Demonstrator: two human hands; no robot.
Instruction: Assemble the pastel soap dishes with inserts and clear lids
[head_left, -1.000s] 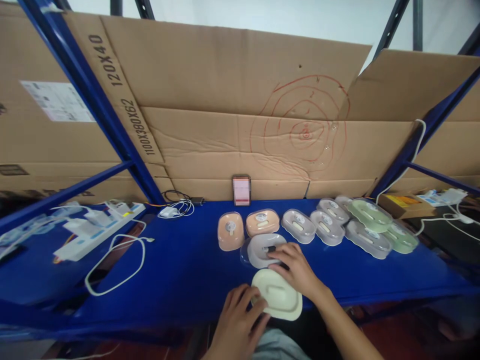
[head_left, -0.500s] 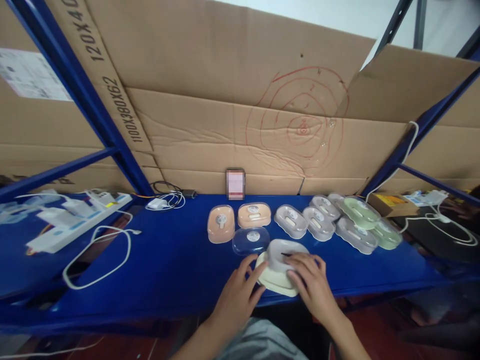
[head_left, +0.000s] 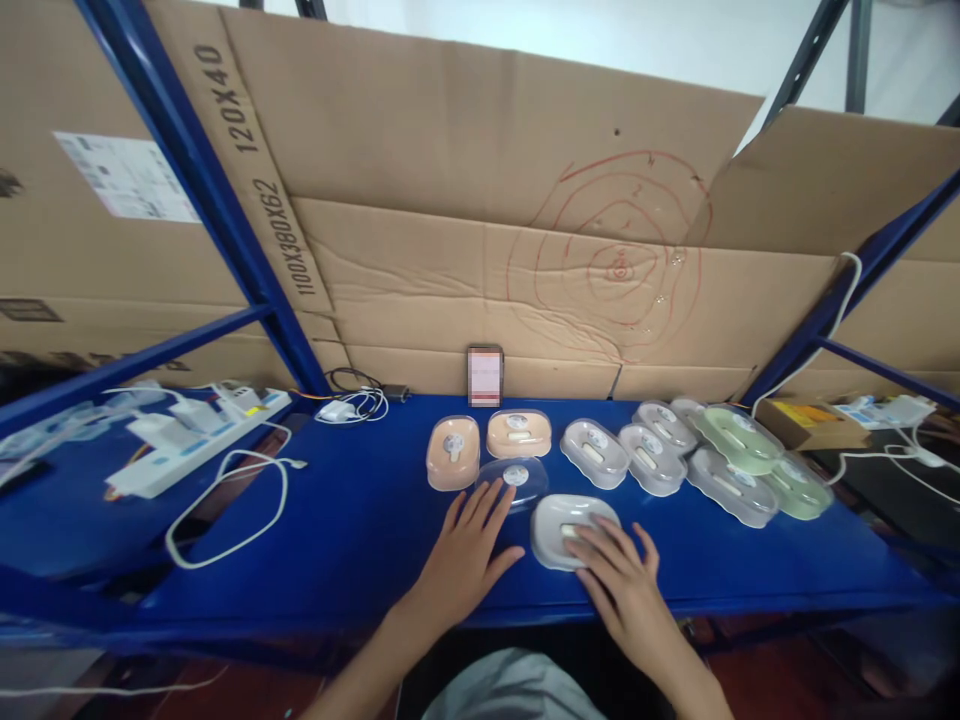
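Fingers of the right hand point(head_left: 626, 580) lie flat and open on the grey soap dish point(head_left: 573, 517); the open left hand point(head_left: 466, 545) touches the clear lid point(head_left: 512, 479); a nudge could slide either into the peach soap boxes point(head_left: 453, 452).

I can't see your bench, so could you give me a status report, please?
Left hand open, reaching clear oval plastic lid. Right hand fingertips on grey oval soap dish. Nothing between.

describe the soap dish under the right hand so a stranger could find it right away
On the blue metal shelf, a row of lidded oval soap boxes runs along the cardboard backing. The grey-white oval plastic soap dish sits alone in front of that row, near the shelf's front edge, under the fingertips of the right hand. Unlike its neighbours it has no lid, and the clear plastic lid lies just left of it.
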